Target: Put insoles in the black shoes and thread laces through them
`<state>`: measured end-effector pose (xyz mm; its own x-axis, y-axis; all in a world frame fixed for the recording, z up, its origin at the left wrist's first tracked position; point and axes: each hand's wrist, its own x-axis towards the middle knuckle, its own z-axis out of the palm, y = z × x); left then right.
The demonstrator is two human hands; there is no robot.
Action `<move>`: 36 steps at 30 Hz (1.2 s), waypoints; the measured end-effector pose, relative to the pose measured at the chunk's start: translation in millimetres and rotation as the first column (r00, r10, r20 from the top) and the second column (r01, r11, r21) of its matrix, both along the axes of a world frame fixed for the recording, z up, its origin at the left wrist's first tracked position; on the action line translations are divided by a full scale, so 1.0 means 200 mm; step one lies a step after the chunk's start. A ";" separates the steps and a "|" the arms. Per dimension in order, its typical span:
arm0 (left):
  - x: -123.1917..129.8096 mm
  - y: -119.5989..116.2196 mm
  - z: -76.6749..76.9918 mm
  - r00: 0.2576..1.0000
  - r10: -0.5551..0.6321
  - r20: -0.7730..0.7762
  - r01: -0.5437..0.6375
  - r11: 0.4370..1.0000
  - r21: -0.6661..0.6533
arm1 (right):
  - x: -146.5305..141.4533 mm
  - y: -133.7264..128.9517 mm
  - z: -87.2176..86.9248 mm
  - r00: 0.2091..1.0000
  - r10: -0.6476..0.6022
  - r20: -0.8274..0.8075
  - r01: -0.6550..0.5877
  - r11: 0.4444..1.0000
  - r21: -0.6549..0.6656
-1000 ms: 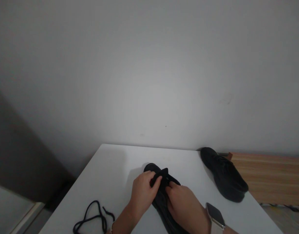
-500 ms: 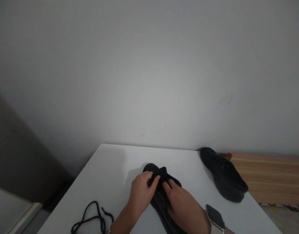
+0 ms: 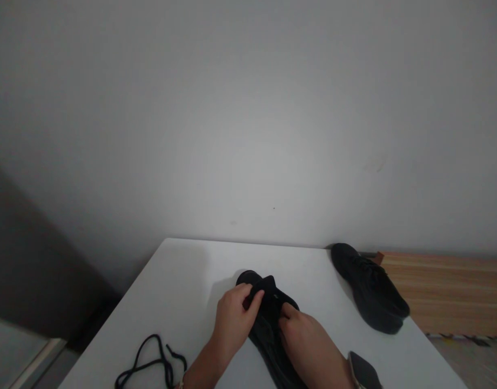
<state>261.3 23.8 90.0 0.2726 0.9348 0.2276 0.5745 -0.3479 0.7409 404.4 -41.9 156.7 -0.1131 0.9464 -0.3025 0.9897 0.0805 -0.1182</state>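
Under our grip lies the black shoe [image 3: 268,346], its tongue [image 3: 268,282] pinched by our left hand [image 3: 233,314], the hold of our right hand [image 3: 309,343] hidden, and we seem to be adjusting that tongue, next needing a steady pinch, 1 lace [image 3: 167,367] left of our grip.

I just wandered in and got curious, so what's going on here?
A person is handling a black shoe on a white table. The left hand pinches a dark flap near the toe; the right hand is at the shoe's opening. A black lace lies loose to the left, and a second shoe sits to the right.
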 end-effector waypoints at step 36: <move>0.00 0.00 0.00 0.999 -0.007 0.040 0.007 1.000 0.011 | 0.13 -0.01 0.11 0.955 0.235 -0.183 -0.230 0.972 0.051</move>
